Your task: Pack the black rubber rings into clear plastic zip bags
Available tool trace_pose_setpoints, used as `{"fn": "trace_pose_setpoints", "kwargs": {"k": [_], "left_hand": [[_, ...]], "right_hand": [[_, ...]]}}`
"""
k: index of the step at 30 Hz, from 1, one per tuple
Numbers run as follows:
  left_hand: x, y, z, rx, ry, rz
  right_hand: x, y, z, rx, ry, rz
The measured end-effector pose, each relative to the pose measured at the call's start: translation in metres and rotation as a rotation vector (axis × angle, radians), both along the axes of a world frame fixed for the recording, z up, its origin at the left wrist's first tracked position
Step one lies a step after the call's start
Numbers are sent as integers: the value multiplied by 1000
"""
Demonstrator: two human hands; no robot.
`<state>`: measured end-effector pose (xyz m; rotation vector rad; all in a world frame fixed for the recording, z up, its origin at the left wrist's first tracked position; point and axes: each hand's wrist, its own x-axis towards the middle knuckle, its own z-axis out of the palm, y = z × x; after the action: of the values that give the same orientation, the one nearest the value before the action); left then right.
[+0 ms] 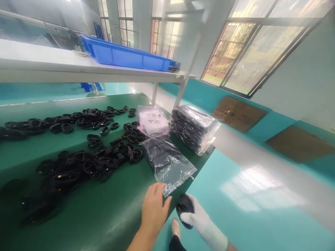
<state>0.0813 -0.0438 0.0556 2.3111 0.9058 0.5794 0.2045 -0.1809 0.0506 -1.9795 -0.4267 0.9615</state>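
My bare left hand [155, 205] reaches over the green table's edge area, thumb apart from the fingers, fingertips at the corner of a clear plastic bag [178, 170]. Dark contents fill the bag's far part; the near end lies flat. In my white-gloved right hand [199, 216] is a black coiled cable [185, 209], held just beyond the table edge, fingers wrapped around it. Many more black coiled cables [91, 167] lie in a loose pile to the left, with another row [47, 122] behind them.
A pinkish printed bag [153, 120] and a stack of filled clear bags [193, 127] stand at the table's far right. Above, a white shelf [39, 64] carries a blue bin [131, 57]. Flattened cardboard [237, 113] leans on the wall.
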Motion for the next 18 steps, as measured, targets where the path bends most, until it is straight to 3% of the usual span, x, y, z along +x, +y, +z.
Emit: {"fn": "trace_pose_setpoints", "kwargs": {"k": [3, 6, 9, 13, 15, 18], "left_hand": [[71, -14, -12, 290, 97, 0], [102, -11, -28, 436, 221, 28], [106, -5, -35, 430, 232, -9], [102, -9, -30, 355, 216, 45], [102, -13, -27, 361, 221, 62], [103, -18, -23, 401, 243, 69]], "right_hand": [[42, -15, -7, -32, -2, 7], [66, -6, -12, -72, -109, 141], [76, 11, -19, -21, -399, 373], [85, 31, -35, 35, -695, 623], [94, 41, -48, 53, -774, 628], [111, 63, -65, -18, -883, 489]]}}
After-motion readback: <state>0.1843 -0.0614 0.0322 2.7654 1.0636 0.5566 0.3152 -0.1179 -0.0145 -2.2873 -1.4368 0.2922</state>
